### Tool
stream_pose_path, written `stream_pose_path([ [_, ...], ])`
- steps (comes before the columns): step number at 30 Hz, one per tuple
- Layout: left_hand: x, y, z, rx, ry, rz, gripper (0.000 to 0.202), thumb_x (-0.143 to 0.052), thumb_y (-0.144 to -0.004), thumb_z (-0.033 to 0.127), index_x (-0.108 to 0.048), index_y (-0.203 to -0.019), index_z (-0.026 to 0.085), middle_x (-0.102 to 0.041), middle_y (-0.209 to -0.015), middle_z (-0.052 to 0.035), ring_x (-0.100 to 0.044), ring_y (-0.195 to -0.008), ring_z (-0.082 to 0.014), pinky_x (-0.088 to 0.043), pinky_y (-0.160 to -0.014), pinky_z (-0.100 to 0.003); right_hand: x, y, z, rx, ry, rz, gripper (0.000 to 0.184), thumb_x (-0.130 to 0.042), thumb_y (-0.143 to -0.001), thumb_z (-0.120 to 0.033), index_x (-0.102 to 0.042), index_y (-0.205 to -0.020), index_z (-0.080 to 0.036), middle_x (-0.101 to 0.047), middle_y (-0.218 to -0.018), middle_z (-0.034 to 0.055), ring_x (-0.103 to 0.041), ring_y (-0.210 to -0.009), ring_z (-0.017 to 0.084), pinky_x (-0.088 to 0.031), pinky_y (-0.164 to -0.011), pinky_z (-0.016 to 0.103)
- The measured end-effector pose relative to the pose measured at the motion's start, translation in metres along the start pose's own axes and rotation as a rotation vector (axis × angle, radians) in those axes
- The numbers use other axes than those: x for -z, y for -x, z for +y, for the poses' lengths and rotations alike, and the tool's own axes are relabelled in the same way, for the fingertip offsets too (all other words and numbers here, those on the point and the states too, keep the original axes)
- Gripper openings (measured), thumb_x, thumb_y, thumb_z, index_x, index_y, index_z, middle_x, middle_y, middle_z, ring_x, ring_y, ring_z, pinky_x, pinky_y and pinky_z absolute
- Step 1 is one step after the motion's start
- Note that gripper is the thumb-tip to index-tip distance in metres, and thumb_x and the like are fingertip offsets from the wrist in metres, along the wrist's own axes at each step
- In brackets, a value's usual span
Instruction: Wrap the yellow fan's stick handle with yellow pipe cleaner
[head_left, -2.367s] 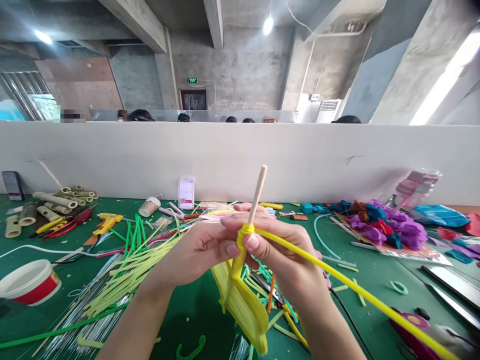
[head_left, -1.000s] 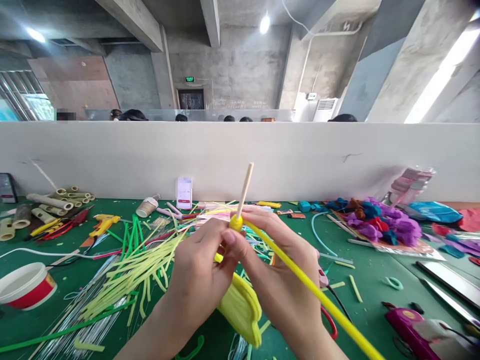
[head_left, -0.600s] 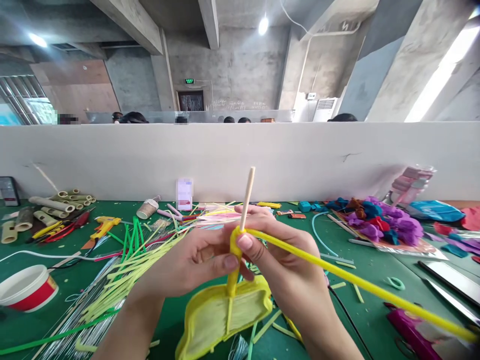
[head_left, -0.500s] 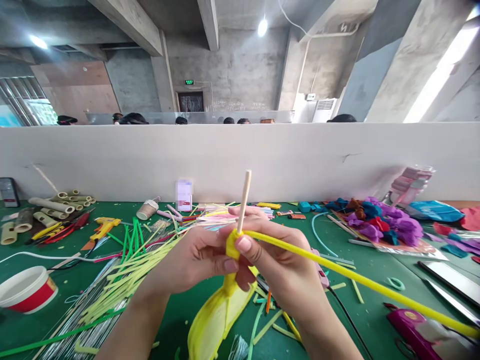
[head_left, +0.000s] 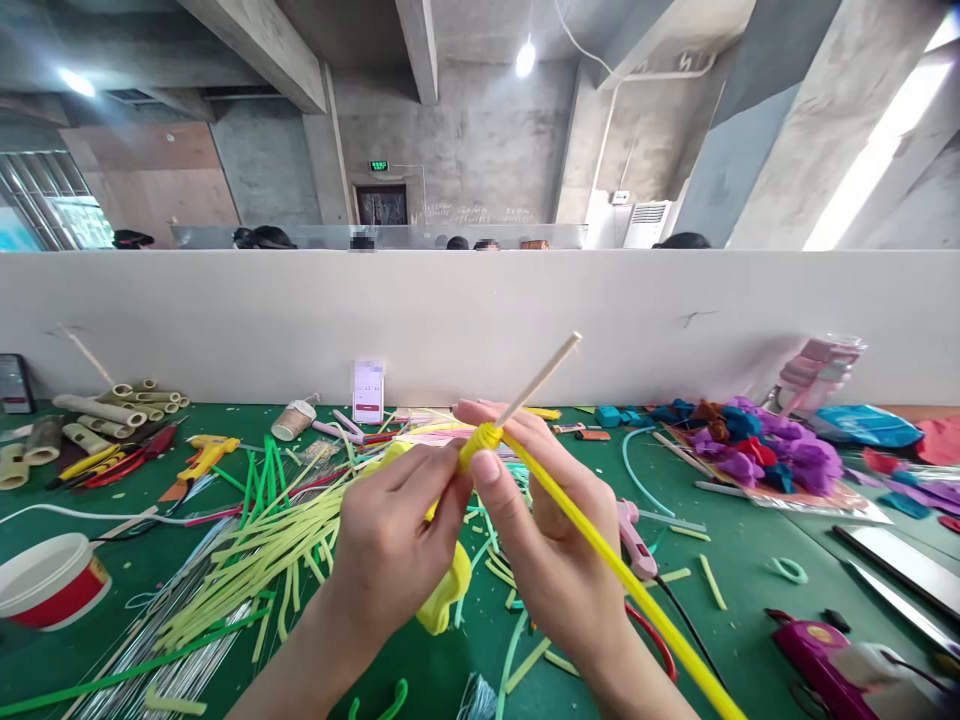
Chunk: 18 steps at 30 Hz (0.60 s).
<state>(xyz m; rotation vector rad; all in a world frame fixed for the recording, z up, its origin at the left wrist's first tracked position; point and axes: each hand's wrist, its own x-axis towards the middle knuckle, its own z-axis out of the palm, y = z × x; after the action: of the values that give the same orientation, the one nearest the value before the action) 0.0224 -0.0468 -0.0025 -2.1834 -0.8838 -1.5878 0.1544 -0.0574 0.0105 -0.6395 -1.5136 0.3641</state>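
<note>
Stick (head_left: 538, 381), wound with yellow strip (head_left: 603, 550), tilts above the desk (head_left: 750, 635), my left hand (head_left: 401, 540) and right hand (head_left: 559, 525) both pinching its coils (head_left: 483, 438); if either grip slackens, I judge they could loosen.

Left hand (head_left: 405, 535): pinches yellow wrapping (head_left: 480, 440) on a stick (head_left: 538, 381)
Right hand (head_left: 551, 515): thumb against the same wrapping
Stick: bare end points between 1 and 2 o'clock
Yellow strip (head_left: 636, 592): slants off between 4 and 5 o'clock
Bench (head_left: 750, 630), from the hands: glue gun (head_left: 204, 456) at 9, purple pile (head_left: 817, 465) at 3
</note>
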Motion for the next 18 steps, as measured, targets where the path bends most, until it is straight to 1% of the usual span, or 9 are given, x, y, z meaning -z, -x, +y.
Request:
stream_pose_path([
  [2,-0.002,0.001,0.002,0.017,-0.005,0.01,0.011,-0.06,-0.091,0.007,-0.069,-0.093,0.012,-0.075,-0.082,-0.0074,-0.07,-0.074,-0.0145,-0.053,-0.07,-0.023,0.001,0.001,0.001,0.003,0.026,0.008,0.016,-0.062,-0.092,-0.017,-0.072,-0.103,-0.024,-0.076,-0.108,0.0018,-0.068,-0.106,0.019,-0.054,-0.094,0.036],
  [4,0.001,0.0,0.001,0.11,0.107,-0.062,0.011,-0.06,-0.093,0.011,-0.07,-0.097,0.015,-0.076,-0.091,-0.0078,-0.071,-0.084,-0.0156,-0.055,-0.078,-0.024,0.004,0.001,0.001,-0.009,0.025,-0.008,0.016,-0.06,-0.094,-0.017,-0.073,-0.101,-0.025,-0.076,-0.104,0.0014,-0.066,-0.11,0.018,-0.053,-0.097,0.035],
  [6,0.008,-0.002,-0.005,0.253,0.342,-0.242,0.018,-0.059,-0.095,0.02,-0.07,-0.11,0.019,-0.076,-0.107,-0.0078,-0.07,-0.099,-0.0177,-0.056,-0.087,-0.026,0.007,0.001,0.002,-0.031,-0.019,-0.049,0.018,-0.059,-0.095,-0.017,-0.073,-0.103,-0.025,-0.076,-0.105,0.0021,-0.064,-0.114,0.019,-0.052,-0.1,0.036],
  [8,0.015,-0.004,-0.012,0.382,0.597,-0.442,0.031,-0.056,-0.098,0.027,-0.064,-0.128,0.026,-0.071,-0.124,-0.007,-0.067,-0.112,-0.0193,-0.056,-0.094,-0.028,0.01,0.0,0.004,-0.056,-0.085,-0.119,0.02,-0.06,-0.095,-0.019,-0.073,-0.108,-0.026,-0.075,-0.11,0.0026,-0.062,-0.117,0.02,-0.052,-0.101,0.038],
  [9,0.018,-0.004,-0.016,0.435,0.691,-0.513,0.036,-0.055,-0.098,0.029,-0.061,-0.133,0.028,-0.069,-0.127,-0.0067,-0.066,-0.114,-0.0195,-0.056,-0.093,-0.028,0.012,-0.001,0.005,-0.068,-0.115,-0.165,0.021,-0.06,-0.095,-0.02,-0.073,-0.11,-0.027,-0.075,-0.113,0.0027,-0.062,-0.119,0.02,-0.052,-0.101,0.039],
  [11,0.021,-0.005,-0.021,0.518,0.802,-0.582,0.033,-0.055,-0.098,0.031,-0.065,-0.13,0.026,-0.072,-0.121,-0.007,-0.069,-0.105,-0.019,-0.059,-0.087,-0.027,0.013,-0.003,0.008,-0.08,-0.147,-0.242,0.022,-0.058,-0.097,-0.022,-0.072,-0.113,-0.028,-0.074,-0.117,0.0022,-0.061,-0.122,0.021,-0.051,-0.104,0.041],
  [13,0.019,-0.006,-0.022,0.556,0.831,-0.579,0.025,-0.059,-0.096,0.031,-0.073,-0.113,0.021,-0.075,-0.102,-0.0067,-0.071,-0.092,-0.0175,-0.059,-0.079,-0.025,0.014,-0.005,0.011,-0.06,-0.123,-0.272,0.024,-0.056,-0.098,-0.022,-0.071,-0.116,-0.029,-0.074,-0.119,0.0014,-0.059,-0.124,0.021,-0.047,-0.108,0.044],
  [15,0.015,-0.007,-0.019,0.542,0.806,-0.532,0.02,-0.06,-0.095,0.03,-0.076,-0.099,0.018,-0.075,-0.088,-0.0055,-0.069,-0.082,-0.0161,-0.058,-0.072,-0.023,0.014,-0.006,0.013,0.0,-0.058,-0.252,0.027,-0.055,-0.098,-0.019,-0.07,-0.118,-0.03,-0.073,-0.121,0.0006,-0.059,-0.124,0.021,-0.043,-0.111,0.047],
  [18,0.011,-0.008,-0.013,0.484,0.655,-0.425,0.016,-0.06,-0.095,0.026,-0.074,-0.095,0.019,-0.074,-0.087,-0.0041,-0.068,-0.079,-0.0146,-0.057,-0.068,-0.022,0.013,-0.006,0.014,0.089,0.03,-0.182,0.029,-0.056,-0.097,-0.015,-0.069,-0.116,-0.031,-0.074,-0.119,0.0,-0.06,-0.122,0.02,-0.043,-0.11,0.048],
])
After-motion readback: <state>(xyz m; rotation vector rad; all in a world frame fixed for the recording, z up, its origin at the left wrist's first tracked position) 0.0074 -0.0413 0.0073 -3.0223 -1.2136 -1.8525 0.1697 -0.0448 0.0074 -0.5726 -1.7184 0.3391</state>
